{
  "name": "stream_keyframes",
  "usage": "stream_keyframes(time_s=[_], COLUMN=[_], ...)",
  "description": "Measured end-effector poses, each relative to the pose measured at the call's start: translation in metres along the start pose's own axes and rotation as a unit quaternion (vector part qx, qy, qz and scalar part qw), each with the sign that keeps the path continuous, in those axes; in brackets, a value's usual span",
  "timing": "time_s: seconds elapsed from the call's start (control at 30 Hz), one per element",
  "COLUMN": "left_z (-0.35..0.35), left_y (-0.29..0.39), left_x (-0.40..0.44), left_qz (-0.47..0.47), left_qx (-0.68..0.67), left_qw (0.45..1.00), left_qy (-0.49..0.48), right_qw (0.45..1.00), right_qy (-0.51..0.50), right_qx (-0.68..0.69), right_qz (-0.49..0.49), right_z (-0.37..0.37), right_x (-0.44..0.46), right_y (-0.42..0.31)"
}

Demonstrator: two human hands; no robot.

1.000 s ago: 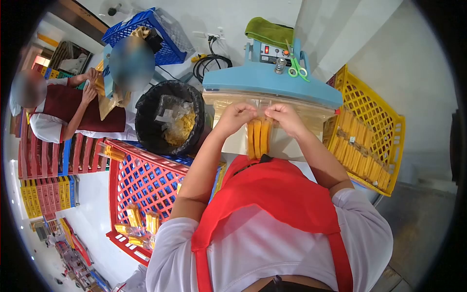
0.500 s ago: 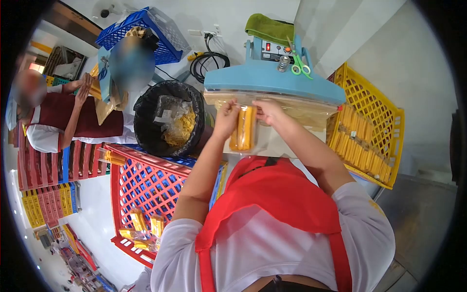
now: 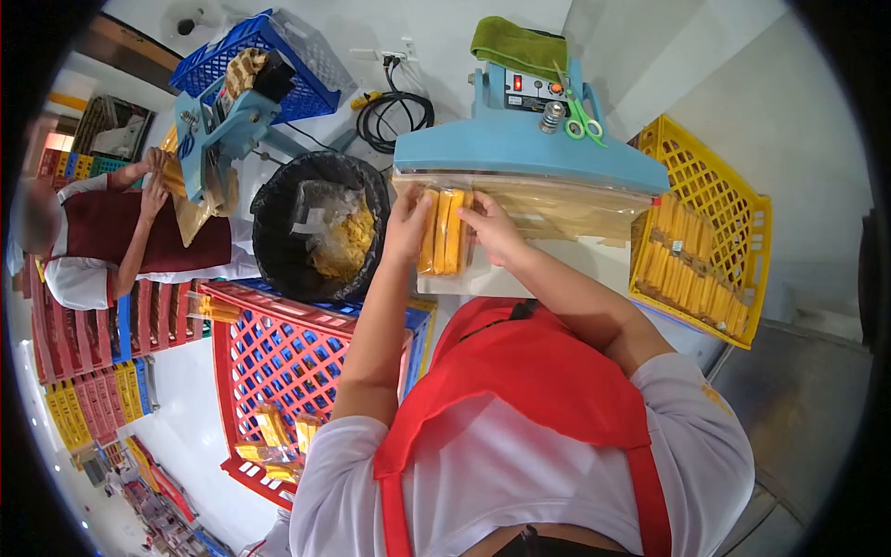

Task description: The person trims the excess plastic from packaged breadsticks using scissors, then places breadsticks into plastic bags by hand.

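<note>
Both hands hold a clear plastic packet of yellow-orange sticks (image 3: 444,243), its upper end at the front edge of a blue bag sealer (image 3: 529,153). My left hand (image 3: 406,226) grips the packet's left side near the top. On the opposite side, my right hand (image 3: 494,228) has its thumb and fingers closed on the upper right edge. Several sticks lie side by side inside the film. Under the packet is the sealer's pale work surface (image 3: 548,271). Green-handled scissors (image 3: 583,125) and a small metal weight (image 3: 551,118) rest on top of the sealer.
Yellow crate (image 3: 763,251) at right holds many packets. A black-lined bin (image 3: 269,200) with scraps stands left, above a red crate (image 3: 223,371) holding several packets. Another person (image 3: 139,232) works at a second sealer (image 3: 223,139). A green cloth (image 3: 518,48) lies behind my sealer.
Both hands and the packet have shifted slightly left. The packet now faces up more broadly, with its sticks showing side by side. My view has shifted a little.
</note>
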State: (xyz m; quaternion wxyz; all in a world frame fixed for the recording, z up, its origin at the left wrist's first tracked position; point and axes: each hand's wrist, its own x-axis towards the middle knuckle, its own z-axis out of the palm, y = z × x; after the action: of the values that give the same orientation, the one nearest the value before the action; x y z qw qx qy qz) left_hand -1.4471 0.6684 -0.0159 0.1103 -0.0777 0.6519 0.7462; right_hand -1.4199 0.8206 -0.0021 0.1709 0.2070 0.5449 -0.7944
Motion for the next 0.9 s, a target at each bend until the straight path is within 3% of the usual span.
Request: stream_keyframes(time_s=[0.07,0.13,0.17,0.23,0.3,0.37,0.5,0.63,0.7,0.83,0.9], left_z=[-0.017,-0.036,-0.036,-0.028,-0.025,-0.022,-0.025,-0.022,-0.015,-0.011,-0.013], left_y=[-0.002,-0.007,-0.012,-0.015,-0.013,-0.013,-0.021,-0.018,-0.011,-0.009,-0.014], left_x=[-0.022,-0.044,-0.051,-0.062,-0.063,-0.062,-0.063,-0.067,-0.074,-0.077,-0.077], left_qz=[-0.012,0.076,0.076,0.031,0.007,-0.028,-0.025,-0.016,0.013,0.020,0.029], left_qx=[0.030,0.290,0.290,0.164,0.148,0.029,-0.001,0.064,0.063,0.047,0.047], left_qw=[0.999,0.944,0.944,0.969,0.973,0.983,0.986,0.986,0.990,0.993,0.991], left_qy=[0.000,-0.140,-0.141,-0.182,-0.177,-0.179,-0.164,-0.154,-0.127,-0.109,-0.123], right_qw=[1.000,0.999,1.000,1.000,0.998,0.997,0.991,0.991,0.992,0.994,0.966], right_qy=[-0.008,-0.016,-0.010,-0.009,0.018,0.013,-0.001,0.015,-0.005,-0.002,-0.017], right_qx=[-0.008,-0.017,-0.019,-0.024,-0.045,-0.061,-0.087,-0.074,-0.102,-0.065,-0.196], right_qz=[-0.014,-0.028,-0.019,-0.010,-0.046,-0.052,-0.098,-0.113,-0.072,-0.082,-0.168], right_z=[-0.003,-0.005,-0.005,0.000,0.007,0.007,0.012,0.011,0.007,-0.002,-0.013], right_x=[0.004,0.009,0.011,0.011,0.011,0.023,0.021,0.021,0.016,0.011,0.003], right_y=[0.003,0.005,0.008,0.006,0.003,0.012,0.012,0.013,0.009,0.007,-0.012])
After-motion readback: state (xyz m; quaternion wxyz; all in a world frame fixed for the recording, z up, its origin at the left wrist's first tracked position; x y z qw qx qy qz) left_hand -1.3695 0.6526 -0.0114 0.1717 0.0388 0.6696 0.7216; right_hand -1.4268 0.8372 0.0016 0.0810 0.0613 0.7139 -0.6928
